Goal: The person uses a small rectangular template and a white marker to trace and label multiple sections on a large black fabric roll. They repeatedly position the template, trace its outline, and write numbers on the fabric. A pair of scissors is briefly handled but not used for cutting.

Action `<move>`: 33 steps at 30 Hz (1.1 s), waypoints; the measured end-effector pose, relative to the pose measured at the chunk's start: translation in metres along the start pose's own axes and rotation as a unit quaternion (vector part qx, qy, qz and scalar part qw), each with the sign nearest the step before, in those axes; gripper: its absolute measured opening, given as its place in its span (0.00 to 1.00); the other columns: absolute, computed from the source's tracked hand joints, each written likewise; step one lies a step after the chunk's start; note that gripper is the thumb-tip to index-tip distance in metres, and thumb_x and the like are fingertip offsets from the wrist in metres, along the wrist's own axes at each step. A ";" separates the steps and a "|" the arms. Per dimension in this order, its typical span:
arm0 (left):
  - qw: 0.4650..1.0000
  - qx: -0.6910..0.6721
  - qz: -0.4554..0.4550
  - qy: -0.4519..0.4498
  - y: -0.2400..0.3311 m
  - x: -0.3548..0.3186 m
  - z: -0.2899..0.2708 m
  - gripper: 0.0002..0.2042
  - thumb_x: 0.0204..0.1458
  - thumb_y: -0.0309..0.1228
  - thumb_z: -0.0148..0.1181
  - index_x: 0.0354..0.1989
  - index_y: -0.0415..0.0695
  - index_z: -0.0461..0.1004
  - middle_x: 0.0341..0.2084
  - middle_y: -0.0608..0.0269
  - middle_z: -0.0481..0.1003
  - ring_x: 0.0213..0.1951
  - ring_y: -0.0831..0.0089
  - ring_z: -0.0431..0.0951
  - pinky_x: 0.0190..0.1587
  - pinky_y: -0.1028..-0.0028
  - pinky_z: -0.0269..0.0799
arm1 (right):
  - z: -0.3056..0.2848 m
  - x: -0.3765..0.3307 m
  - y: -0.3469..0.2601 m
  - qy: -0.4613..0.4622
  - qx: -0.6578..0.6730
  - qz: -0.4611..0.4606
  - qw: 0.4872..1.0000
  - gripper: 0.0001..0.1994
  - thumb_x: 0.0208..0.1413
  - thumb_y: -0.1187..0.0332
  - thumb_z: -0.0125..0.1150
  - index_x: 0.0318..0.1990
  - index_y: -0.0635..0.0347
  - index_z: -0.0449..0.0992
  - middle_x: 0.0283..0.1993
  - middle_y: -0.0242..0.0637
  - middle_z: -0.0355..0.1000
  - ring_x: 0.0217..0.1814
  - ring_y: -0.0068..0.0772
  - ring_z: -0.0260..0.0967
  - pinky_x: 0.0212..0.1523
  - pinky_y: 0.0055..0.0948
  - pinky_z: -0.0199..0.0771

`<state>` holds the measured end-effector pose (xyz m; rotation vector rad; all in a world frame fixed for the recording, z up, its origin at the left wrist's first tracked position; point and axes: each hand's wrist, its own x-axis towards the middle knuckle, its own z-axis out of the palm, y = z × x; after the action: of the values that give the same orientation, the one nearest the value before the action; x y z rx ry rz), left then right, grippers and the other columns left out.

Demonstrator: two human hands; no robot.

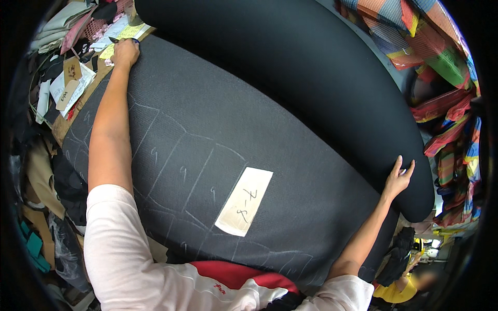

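Black fabric (176, 78), marked with pale chalk outlines, lies spread in front of me. Across its far side runs a thick black fabric roll (290, 57). My left hand (126, 52) is closed at the far left edge of the fabric, around a small dark thing with a pointed tip; its kind is unclear. At the right, my right hand (398, 183) rests against the near end of the roll with two fingers stretched apart. A tiny pale spot shows between those fingers, too small to name. A cream paper pattern piece (244, 202) with handwriting lies on the fabric.
Papers and card tags (72, 88) lie along the wooden table edge (62, 127) at left, beside heaped cloth. Checked, colourful sacks (446, 103) are piled at right beyond the roll. At the lower right is another person in yellow (397, 293).
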<state>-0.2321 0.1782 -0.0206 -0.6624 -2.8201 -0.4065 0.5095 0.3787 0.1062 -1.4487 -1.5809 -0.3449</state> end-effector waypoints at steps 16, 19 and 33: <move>0.966 -0.209 0.136 -0.066 0.208 -0.308 -0.067 0.06 0.41 0.39 0.68 0.26 0.53 0.81 0.49 0.58 0.66 0.54 0.58 0.61 0.48 0.56 0.68 | 0.003 -0.009 -0.007 0.024 0.029 0.036 0.999 0.33 0.51 0.50 0.63 0.58 0.62 0.65 0.13 0.26 0.56 0.14 0.22 0.55 0.21 0.28 0.62; 0.963 -0.223 0.118 -0.094 0.258 -0.332 -0.062 0.07 0.40 0.41 0.67 0.27 0.55 0.82 0.46 0.57 0.66 0.53 0.57 0.63 0.48 0.58 0.70 | 0.000 -0.011 -0.009 0.017 0.049 0.023 0.998 0.33 0.50 0.50 0.64 0.58 0.63 0.65 0.13 0.27 0.59 0.14 0.24 0.57 0.21 0.29 0.63; 0.855 -0.409 0.270 -0.169 0.191 -0.327 -0.074 0.17 0.43 0.37 0.67 0.41 0.41 0.78 0.42 0.52 0.75 0.41 0.64 0.77 0.45 0.69 0.72 | -0.055 -0.086 -0.002 -0.187 0.297 0.162 0.923 0.33 0.49 0.60 0.66 0.57 0.69 0.60 0.24 0.27 0.63 0.24 0.17 0.58 0.28 0.21 0.64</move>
<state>0.1530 0.1881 0.0018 -1.7742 -2.4620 -1.5142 0.5206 0.2841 0.0700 -1.2932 -1.5125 0.5949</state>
